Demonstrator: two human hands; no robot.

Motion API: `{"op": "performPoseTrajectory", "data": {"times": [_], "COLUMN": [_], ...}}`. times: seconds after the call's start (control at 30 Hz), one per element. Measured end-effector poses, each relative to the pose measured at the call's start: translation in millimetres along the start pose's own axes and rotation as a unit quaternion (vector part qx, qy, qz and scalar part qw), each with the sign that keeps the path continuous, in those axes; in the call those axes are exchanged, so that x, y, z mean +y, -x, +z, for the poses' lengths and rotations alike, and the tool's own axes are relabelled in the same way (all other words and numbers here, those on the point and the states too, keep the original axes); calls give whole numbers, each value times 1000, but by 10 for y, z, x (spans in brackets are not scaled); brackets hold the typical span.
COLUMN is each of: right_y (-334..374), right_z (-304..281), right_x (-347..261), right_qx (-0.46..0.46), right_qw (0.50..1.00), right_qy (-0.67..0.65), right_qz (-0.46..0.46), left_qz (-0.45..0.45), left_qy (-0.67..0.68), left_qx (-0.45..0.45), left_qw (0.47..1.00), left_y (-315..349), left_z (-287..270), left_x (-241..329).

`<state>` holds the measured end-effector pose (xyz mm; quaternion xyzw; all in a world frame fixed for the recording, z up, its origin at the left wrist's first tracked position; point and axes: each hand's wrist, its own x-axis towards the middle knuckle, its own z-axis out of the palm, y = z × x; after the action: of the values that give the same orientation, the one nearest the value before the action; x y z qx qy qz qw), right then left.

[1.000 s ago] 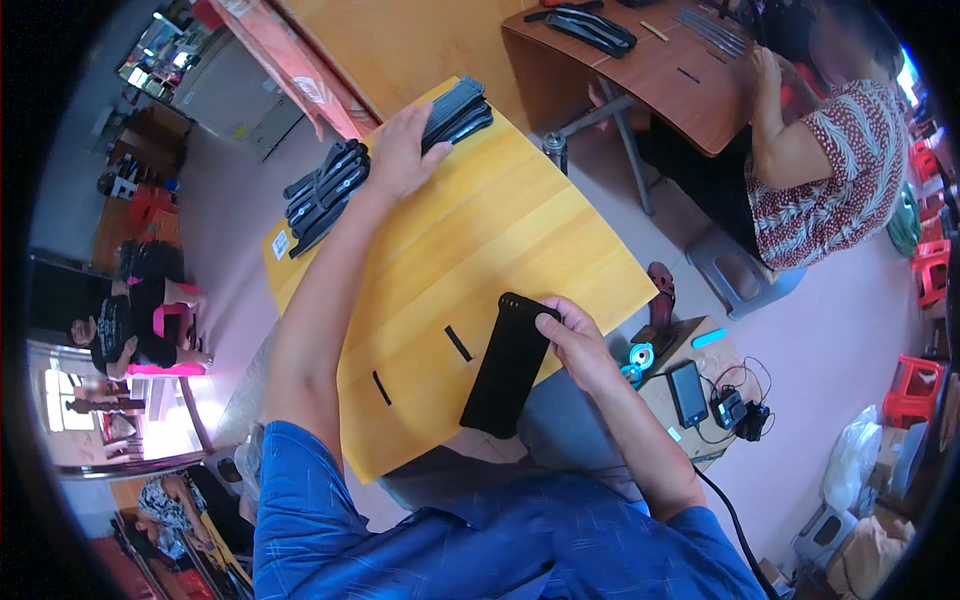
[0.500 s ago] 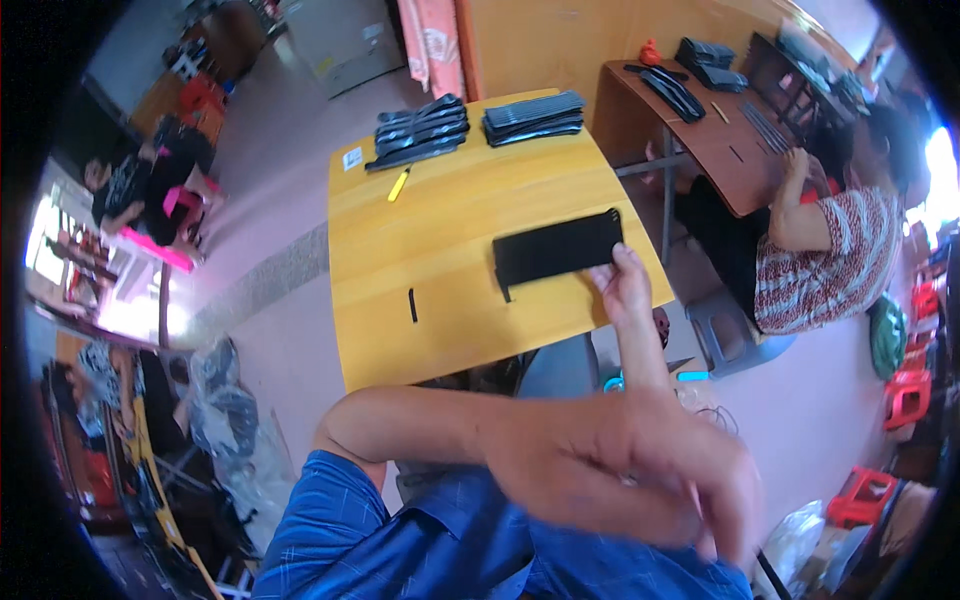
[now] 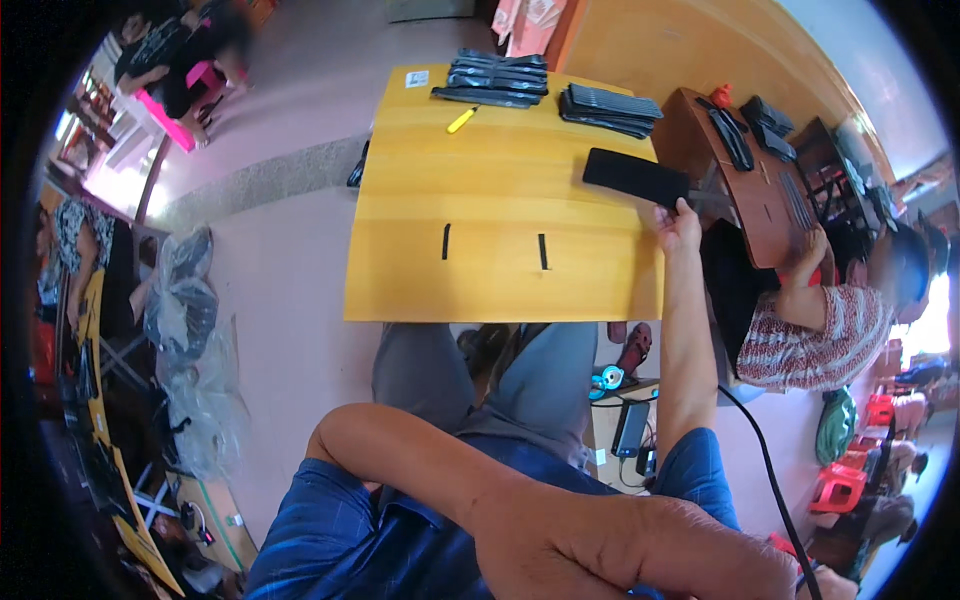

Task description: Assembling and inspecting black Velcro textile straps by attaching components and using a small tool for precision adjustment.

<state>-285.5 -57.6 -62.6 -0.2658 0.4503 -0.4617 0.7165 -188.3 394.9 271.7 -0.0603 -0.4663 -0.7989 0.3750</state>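
Observation:
At the table's right edge my right hand (image 3: 680, 228) pinches one end of a flat black rectangular piece (image 3: 636, 178), thumb on top. The piece sticks out to the left over the yellow wooden table (image 3: 400, 290). Two short black strips (image 3: 446, 242) lie apart on the near half of the tabletop. My left hand (image 3: 640, 545) is large and close in the lower right, its forearm crossing my body. Its fingers are partly cut off by the lower edge, so what they hold, if anything, is hidden.
Stacks of black packaged pieces (image 3: 495, 75) and dark flat pieces (image 3: 610, 110) line the table's far side, near a yellow-handled tool (image 3: 463, 120). A black cable (image 3: 765, 450) hangs at right. Beside me a person (image 3: 815, 330) sits at a brown table (image 3: 745, 200).
The view has shifted, showing the table more squarely. My right hand has carried the black piece to the right edge, uncovering the second strip. My left hand has sunk lower in view.

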Motion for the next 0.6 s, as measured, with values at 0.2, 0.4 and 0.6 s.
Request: {"op": "performPoseTrajectory", "data": {"times": [0.2,0.4,0.6], "right_y": [-349,-530,-266], "right_z": [210,330,591], "right_x": [51,148,290], "right_qx": [12,-2,107], "right_qw": [995,977,675], "right_qy": [96,211,650], "right_qz": [1,-42,-332], "left_qz": [69,201,447], "left_qy": [48,51,-6], "left_qx": [28,34,239], "left_qw": [996,978,862], "left_y": [267,480,832], "left_z": [-104,-139,-200], "left_x": [-66,-52,-302]}}
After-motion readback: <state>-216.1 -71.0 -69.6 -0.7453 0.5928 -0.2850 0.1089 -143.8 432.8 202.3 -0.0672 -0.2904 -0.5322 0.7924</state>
